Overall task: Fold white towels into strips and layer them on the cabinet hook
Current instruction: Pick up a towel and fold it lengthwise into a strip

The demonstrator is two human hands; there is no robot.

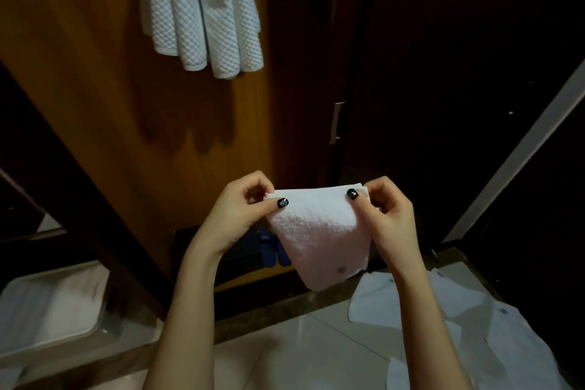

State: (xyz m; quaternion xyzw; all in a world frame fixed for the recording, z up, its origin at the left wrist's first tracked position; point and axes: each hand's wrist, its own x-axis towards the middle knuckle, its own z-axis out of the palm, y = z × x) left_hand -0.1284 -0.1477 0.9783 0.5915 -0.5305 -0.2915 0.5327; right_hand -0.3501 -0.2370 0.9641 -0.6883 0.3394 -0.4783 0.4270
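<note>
1. Pinching its two top corners, both hands hold a small white terry towel (319,231) up in front of the body. The cloth hangs from its stretched upper edge and narrows toward a lower corner.
2. The left hand (243,209) has its thumb laid across the front of the towel's left corner and its fingers curled behind. The grip is closed tight on the cloth.
3. The right hand (384,215) does the same at the right corner: thumb in front, fingers curled behind, grip closed on the towel.
4. Above, white waffle-weave towels (202,9) hang as several overlapping folded strips against an orange-brown wooden cabinet panel (79,73). Their tops leave the frame, so what they hang from cannot be seen.
5. At lower left a pale shallow rectangular tray (72,337) holds flat white folded cloths (47,304), well apart from the held towel.
6. At lower right a white buttoned shirt (443,310) lies spread on the pale tiled floor (300,351), under the right forearm.
7. A pair of blue slippers (272,250) sits low in the dark cabinet, partly hidden behind the held towel.
8. A slim metal handle (336,122) shows on the dark door to the right.
</note>
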